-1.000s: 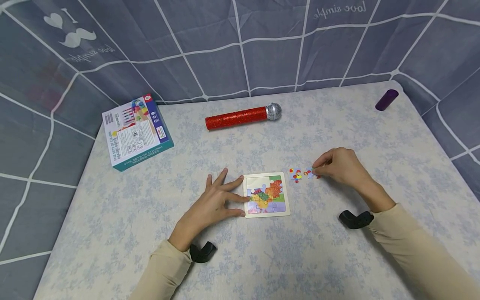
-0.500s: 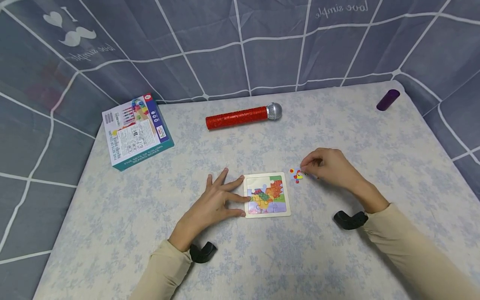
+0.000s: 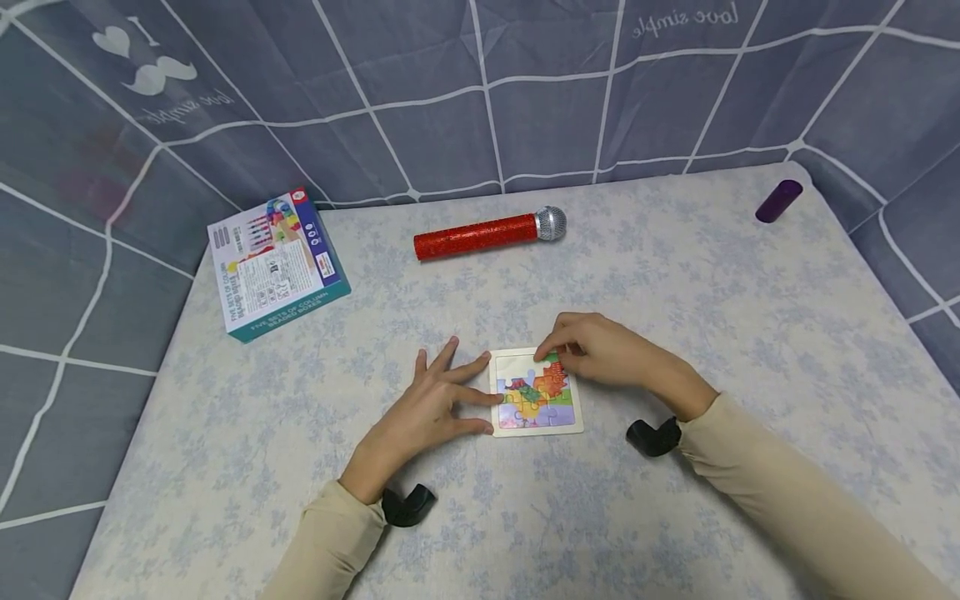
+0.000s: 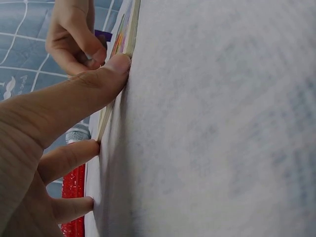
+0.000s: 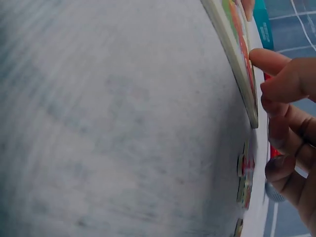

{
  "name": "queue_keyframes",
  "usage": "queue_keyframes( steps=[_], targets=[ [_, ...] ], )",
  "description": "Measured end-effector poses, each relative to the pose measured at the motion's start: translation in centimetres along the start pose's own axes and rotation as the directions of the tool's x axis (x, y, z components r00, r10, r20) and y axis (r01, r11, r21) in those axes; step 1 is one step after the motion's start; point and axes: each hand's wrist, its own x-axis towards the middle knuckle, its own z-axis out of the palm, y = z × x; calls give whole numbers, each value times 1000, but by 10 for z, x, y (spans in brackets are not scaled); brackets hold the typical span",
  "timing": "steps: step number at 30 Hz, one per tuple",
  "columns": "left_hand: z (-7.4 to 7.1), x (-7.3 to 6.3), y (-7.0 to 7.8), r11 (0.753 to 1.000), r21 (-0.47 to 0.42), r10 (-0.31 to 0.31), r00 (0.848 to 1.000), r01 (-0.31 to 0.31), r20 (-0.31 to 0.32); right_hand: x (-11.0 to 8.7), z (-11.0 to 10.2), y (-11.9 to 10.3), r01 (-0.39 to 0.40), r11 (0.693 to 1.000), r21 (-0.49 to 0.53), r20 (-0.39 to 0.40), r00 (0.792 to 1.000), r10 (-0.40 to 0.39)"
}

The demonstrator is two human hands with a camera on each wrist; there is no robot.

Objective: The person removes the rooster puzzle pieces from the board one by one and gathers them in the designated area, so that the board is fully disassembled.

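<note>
A small square jigsaw puzzle tray (image 3: 537,432) lies on the table, with fitted picture pieces (image 3: 529,410) and a bare pale area at its top left. My left hand (image 3: 420,406) is spread along its left side; thumb and fingertips touch the frame. In the left wrist view, the left thumb (image 4: 84,94) rests on the tray's edge. Over the tray's upper right corner is my right hand (image 3: 609,352), fingers bent, the index fingertip (image 5: 259,58) at the picture. I cannot tell if it pinches a piece. Several loose puzzle pieces (image 5: 244,185) lie beside the tray in the right wrist view.
Behind the tray lies a red glittery microphone (image 3: 480,237) with a silver head. A boxed bead set (image 3: 277,267) is at the back left. A purple cylinder (image 3: 778,201) lies at the back right corner. A grey-blue checked curtain (image 3: 420,83) surrounds the table's far edge.
My right hand has moved left from the loose pieces to the tray's upper right corner and now covers the loose pieces in the head view. The left hand has stayed at the tray.
</note>
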Motion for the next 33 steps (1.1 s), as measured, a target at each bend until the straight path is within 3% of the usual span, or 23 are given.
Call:
queue_keyframes(
  steps=[8, 12, 21, 28, 33],
  targets=[
    [-1, 1, 1, 1000, 21, -8, 1000, 7, 7, 4, 0, -13, 6, 973, -232, 11, 1000, -4],
    [-1, 1, 2, 999, 34, -13, 1000, 13, 7, 6, 3, -15, 46, 962, -270, 37, 999, -38],
    [-1, 1, 2, 999, 43, -14, 1000, 14, 8, 7, 6, -14, 52, 973, -223, 39, 998, -44],
    [-1, 1, 3, 999, 35, -19, 1000, 19, 5, 4, 2, -11, -7, 995, -100, 49, 999, 12],
    [0, 1, 3, 1000, 21, -21, 1000, 21, -4, 1, 0, -5, -3, 999, -38, 65, 998, 5]
  ],
)
